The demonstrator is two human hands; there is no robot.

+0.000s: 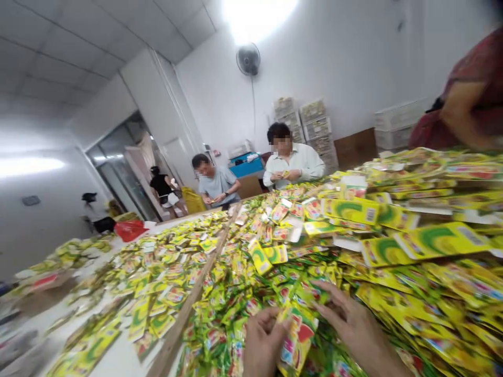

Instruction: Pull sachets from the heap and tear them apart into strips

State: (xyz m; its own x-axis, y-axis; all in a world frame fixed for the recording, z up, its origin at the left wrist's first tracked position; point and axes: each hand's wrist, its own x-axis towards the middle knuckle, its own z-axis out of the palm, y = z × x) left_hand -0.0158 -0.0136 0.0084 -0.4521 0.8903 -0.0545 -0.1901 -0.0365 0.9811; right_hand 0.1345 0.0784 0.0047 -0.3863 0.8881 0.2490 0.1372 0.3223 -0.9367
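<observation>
From the head view, my left hand [262, 340] is curled with thumb and fingers pinching a small stack of sachets [294, 335], yellow and green with a red patch, held upright at the bottom of the picture just above the heap. My right hand [351, 324] lies flat and spread, its grip released, fingertips resting on the loose packets just beside that stack and touching its far edge. To do this well I judge I should keep the left pinch low on the bundle so the packets stay squared and facing one way, use the right fingers to slide single packets toward it rather than grab a clump, and lift only what comes free, since the glossy film looks slippery and the pile [251, 272] could slump. The bench [118, 361] is almost covered: loose sachets to my left, a wooden strip [196, 298] running away from me between two spreads, and flat yellow-green cartons [432, 241] stacked to my right. Across the bench two seated people [251, 173] handle packets of their own, and another person's red sleeve [475, 89] reaches in at the upper right; a wall fan [248, 58] hangs above stacked crates [306, 123]. As for writing, one carton shows a barcode panel [370, 214], but the blur leaves no brand or word that I can read on cartons or sachets.
</observation>
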